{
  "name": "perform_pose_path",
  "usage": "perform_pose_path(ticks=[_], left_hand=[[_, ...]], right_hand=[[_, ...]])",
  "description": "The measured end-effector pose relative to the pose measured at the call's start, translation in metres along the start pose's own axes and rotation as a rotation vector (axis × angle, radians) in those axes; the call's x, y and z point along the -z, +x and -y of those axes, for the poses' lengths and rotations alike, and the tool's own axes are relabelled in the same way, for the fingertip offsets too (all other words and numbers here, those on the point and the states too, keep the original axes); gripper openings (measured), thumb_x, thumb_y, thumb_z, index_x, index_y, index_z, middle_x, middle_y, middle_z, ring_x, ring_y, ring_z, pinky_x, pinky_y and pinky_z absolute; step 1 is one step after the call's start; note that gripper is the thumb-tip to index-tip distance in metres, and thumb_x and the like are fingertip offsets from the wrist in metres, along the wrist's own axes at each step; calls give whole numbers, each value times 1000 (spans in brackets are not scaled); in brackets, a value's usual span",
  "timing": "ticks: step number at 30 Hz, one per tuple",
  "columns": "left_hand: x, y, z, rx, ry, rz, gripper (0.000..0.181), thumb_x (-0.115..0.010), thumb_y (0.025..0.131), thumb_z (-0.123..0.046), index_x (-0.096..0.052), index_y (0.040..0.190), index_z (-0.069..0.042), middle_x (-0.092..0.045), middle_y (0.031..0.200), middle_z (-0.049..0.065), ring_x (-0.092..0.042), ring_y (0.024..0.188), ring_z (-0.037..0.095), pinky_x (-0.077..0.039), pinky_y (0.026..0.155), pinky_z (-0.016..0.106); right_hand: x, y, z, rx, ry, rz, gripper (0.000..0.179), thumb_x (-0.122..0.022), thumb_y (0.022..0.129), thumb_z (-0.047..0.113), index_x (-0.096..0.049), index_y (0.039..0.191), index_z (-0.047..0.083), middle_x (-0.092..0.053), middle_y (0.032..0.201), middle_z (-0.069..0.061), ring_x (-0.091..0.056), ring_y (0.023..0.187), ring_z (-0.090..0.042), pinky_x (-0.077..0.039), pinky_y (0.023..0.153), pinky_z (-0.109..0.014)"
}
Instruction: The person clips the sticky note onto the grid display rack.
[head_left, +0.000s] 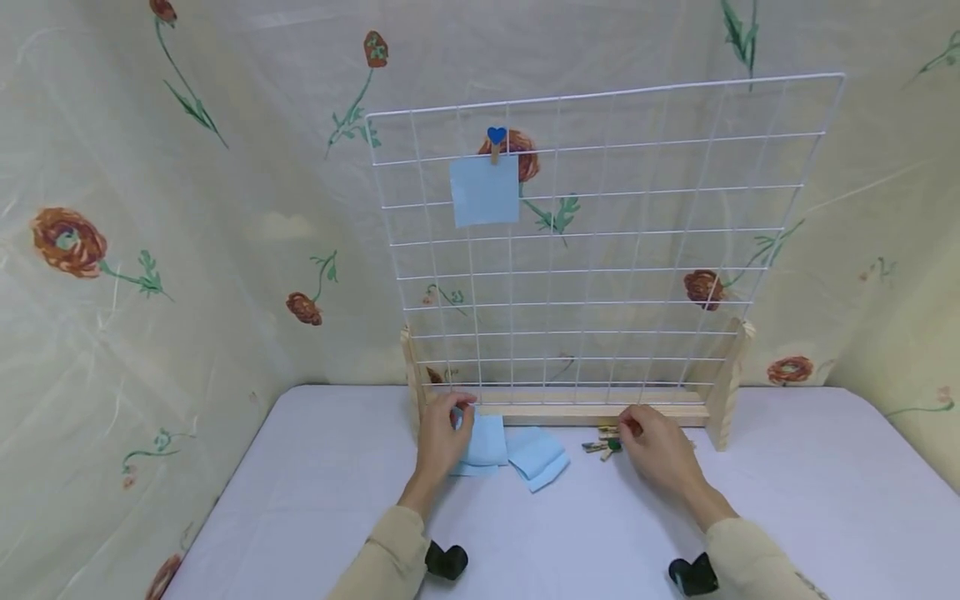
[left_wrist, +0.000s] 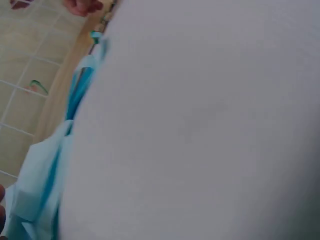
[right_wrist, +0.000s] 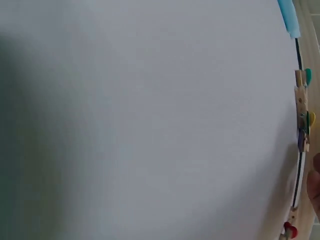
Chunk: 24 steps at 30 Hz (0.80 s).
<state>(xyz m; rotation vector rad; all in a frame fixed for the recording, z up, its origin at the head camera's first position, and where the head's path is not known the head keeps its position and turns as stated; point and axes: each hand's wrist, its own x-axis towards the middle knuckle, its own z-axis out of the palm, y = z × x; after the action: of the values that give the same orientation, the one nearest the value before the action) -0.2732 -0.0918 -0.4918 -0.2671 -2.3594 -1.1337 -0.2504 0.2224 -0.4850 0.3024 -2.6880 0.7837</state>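
Note:
My left hand (head_left: 444,437) is over the light-blue sheets (head_left: 486,442), its fingers bent; whether it pinches one is hidden. In the left wrist view, fingertips (left_wrist: 2,207) show at the edge beside the loosely creased sheets (left_wrist: 37,180). More blue sheets (head_left: 537,457) lie just to the right. My right hand (head_left: 662,450) is beside several small wooden clothespins (head_left: 606,444), thumb and fingers close together; I cannot tell if they hold one. Coloured ornaments show on the clothespins (right_wrist: 302,112) in the right wrist view. On the white wire grid (head_left: 592,233), a blue-heart clothespin (head_left: 495,143) holds a light-blue square (head_left: 485,192).
A wooden stand (head_left: 723,392) supports the grid at the back of the white-covered table (head_left: 300,500). A floral curtain (head_left: 225,292) hangs behind and to both sides. Black wrist pieces (head_left: 447,562) show beside both sleeves. A red-topped clothespin (right_wrist: 290,230) lies apart from the others.

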Motion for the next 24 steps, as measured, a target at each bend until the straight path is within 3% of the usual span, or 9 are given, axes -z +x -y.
perform_pose_path(ticks=[4,8,12,15,21,24], left_hand=[[-11,-18,-3,17,5,-21,16,-63,86,-10,-70,100,-14,-66,93,3,-56,86,17,-46,76,29],[-15,-29,-4,30,9,-84,19,-65,85,-11,-69,103,-13,-63,102,5,-53,98,21,-44,85,38],[-11,-33,0,33,-9,-151,20,-67,83,-10,-70,103,-13,-60,106,7,-51,101,26,-41,86,43],[-10,-34,4,70,-37,-143,23,-67,83,-10,-68,107,-13,-57,110,8,-49,106,28,-41,89,46],[-11,-40,7,225,-41,-56,33,-67,84,-14,-64,117,-16,-52,119,10,-44,116,28,-40,98,49],[-11,-41,5,255,-53,-55,34,-67,84,-15,-64,118,-16,-53,120,10,-44,116,28,-40,99,49]], right_hand=[[-5,-19,-5,-58,65,-41,8,-60,89,9,-65,94,6,-63,83,-4,-55,74,-14,-44,62,-25],[-15,-32,-7,-175,203,-112,12,-58,92,12,-65,99,6,-65,90,-6,-55,76,-10,-45,64,-20],[-26,-45,-2,-325,339,-217,12,-57,93,15,-65,100,9,-65,94,-6,-56,73,-2,-45,65,-14],[-27,-55,1,-386,393,-288,12,-58,93,15,-64,101,10,-64,96,-6,-56,72,4,-45,65,-12],[-25,-61,3,-327,370,-261,14,-57,93,13,-64,104,9,-61,104,-5,-54,81,0,-43,70,-10],[-24,-60,3,-276,319,-222,15,-56,93,12,-64,106,10,-58,109,-3,-56,94,-9,-43,78,-16]])
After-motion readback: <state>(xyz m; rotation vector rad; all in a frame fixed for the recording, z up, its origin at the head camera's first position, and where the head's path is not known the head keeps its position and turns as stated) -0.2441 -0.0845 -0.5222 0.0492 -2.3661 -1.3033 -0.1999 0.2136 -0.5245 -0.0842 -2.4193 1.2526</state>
